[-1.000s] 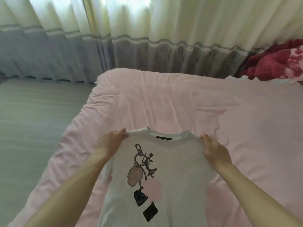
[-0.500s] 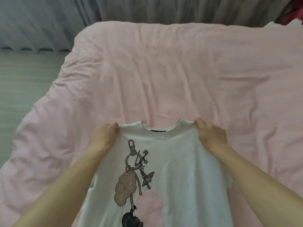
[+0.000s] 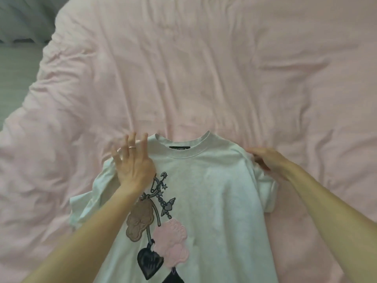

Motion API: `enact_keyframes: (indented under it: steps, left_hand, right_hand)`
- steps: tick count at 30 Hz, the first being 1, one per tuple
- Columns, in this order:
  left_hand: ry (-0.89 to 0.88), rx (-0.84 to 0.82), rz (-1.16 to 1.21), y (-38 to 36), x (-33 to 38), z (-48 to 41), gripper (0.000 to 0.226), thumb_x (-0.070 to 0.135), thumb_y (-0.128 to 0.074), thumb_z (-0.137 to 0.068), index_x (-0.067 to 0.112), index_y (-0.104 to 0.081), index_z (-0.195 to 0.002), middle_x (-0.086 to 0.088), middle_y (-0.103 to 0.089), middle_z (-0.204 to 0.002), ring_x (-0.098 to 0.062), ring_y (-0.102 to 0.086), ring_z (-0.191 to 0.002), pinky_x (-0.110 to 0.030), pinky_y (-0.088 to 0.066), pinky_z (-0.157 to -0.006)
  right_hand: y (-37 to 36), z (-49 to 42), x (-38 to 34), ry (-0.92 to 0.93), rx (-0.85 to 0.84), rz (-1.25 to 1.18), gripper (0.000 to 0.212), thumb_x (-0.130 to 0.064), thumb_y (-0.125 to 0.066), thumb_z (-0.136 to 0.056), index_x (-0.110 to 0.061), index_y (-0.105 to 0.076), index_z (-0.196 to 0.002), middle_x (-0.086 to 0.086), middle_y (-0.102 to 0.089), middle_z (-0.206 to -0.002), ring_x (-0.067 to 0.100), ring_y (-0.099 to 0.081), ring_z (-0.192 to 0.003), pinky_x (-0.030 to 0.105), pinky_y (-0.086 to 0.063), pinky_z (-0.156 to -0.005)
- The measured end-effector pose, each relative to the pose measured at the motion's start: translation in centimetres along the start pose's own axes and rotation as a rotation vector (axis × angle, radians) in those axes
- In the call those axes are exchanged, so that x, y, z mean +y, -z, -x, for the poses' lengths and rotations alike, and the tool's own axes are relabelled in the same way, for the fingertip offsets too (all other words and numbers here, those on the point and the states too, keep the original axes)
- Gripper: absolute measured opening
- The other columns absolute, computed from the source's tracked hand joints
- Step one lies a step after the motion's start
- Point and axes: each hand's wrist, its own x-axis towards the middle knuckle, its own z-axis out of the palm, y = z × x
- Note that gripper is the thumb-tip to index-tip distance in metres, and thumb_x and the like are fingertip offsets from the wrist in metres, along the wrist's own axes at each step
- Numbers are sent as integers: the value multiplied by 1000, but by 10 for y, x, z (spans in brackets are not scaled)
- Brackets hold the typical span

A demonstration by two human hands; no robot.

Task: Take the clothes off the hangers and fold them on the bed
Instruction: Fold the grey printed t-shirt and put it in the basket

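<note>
T-shirt (image 3: 214, 190), white with a charm print, lies face up on the pink bed (image 3: 204, 68), collar pointing away from the person. Left hand (image 3: 134, 166), fingers spread apart, is over one shoulder of it; right hand (image 3: 269, 162) pinches the other shoulder.

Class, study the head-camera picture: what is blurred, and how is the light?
Head view: the left hand has smeared fingers, motion blur; the T-shirt print and collar label are fairly sharp; light is soft and even, no glare, faint shadows in the pink bedsheet creases.
</note>
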Motion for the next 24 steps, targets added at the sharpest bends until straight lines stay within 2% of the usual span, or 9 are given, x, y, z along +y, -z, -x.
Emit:
enact_keyframes:
  steps: [1, 3, 6, 11, 14, 18, 20, 22, 24]
  left_hand:
    - [-111, 44, 30, -3, 12, 13, 74, 12, -53, -77, 25, -36, -148, -8, -28, -157, -28, -20, -147, -55, -6, -116]
    - [-318, 52, 102, -11, 46, 45, 65, 23, -54, -83, 23, -40, -147, -10, -32, -157, -31, -26, -146, -61, -17, -116]
    - [-475, -120, 182, -17, 106, 84, 59, 41, -45, -93, 28, -38, -150, -6, -27, -162, -26, -20, -150, -62, -23, -117]
    - [-269, -540, 280, -27, 169, 111, 63, 58, -27, -100, 45, -1, -157, 10, 13, -166, -18, 20, -152, -62, 9, -118]
    - [-229, -604, 233, -32, 169, 110, 64, 65, -20, -98, 50, 5, -155, 17, 22, -163, -12, 28, -148, -70, 15, -111]
    - [-232, -632, 225, -31, 167, 105, 62, 69, -21, -97, 57, 7, -151, 20, 23, -162, -10, 25, -149, -76, 7, -108]
    - [-242, -640, 167, -32, 168, 106, 65, 70, -21, -96, 56, 10, -151, 19, 26, -161, -11, 27, -149, -77, 6, -107]
    - [-225, -658, 109, -33, 174, 106, 67, 70, -22, -96, 53, 9, -152, 17, 25, -162, -13, 26, -149, -78, 4, -107]
    - [-203, -647, 75, -29, 183, 101, 65, 68, -28, -95, 51, -5, -153, 10, 9, -167, -19, 12, -153, -73, -7, -110]
  right_hand:
    - [8, 4, 9, -15, -52, -34, 35, -31, -71, -54, -2, -60, -71, 4, -53, -58, 15, -45, -54, 24, -33, -48]
    - [23, 11, 28, -21, -78, 32, 48, -19, -55, -45, 10, -60, -83, 8, -51, -70, 21, -41, -66, 28, -28, -54]
    - [26, 21, 42, -42, -178, -122, 59, -9, -59, -52, -4, -70, -110, 13, -73, -105, 28, -67, -92, 31, -51, -73]
    - [22, 37, 84, -159, -263, -90, 39, -30, -80, -79, -10, -72, -112, 9, -75, -100, 30, -71, -89, 37, -54, -74]
    - [32, 47, 96, -28, -62, -65, 20, -27, -80, -82, -10, -69, -84, 2, -67, -72, 14, -60, -60, 26, -46, -56]
    - [48, 63, 107, 163, 391, -502, 17, -12, -79, -78, -15, -63, -83, 3, -66, -81, 18, -60, -74, 34, -48, -68]
    - [52, 65, 120, 143, 551, -548, 18, -12, -78, -74, -18, -61, -79, 0, -64, -78, 18, -58, -74, 34, -50, -67]
    - [52, 61, 137, 13, 595, -612, 28, -27, -78, -63, -21, -62, -85, 2, -68, -86, 24, -64, -81, 45, -59, -77]
    - [50, 59, 143, -29, 507, -649, 41, -35, -81, -62, -23, -64, -97, 7, -71, -98, 30, -69, -92, 52, -60, -83]
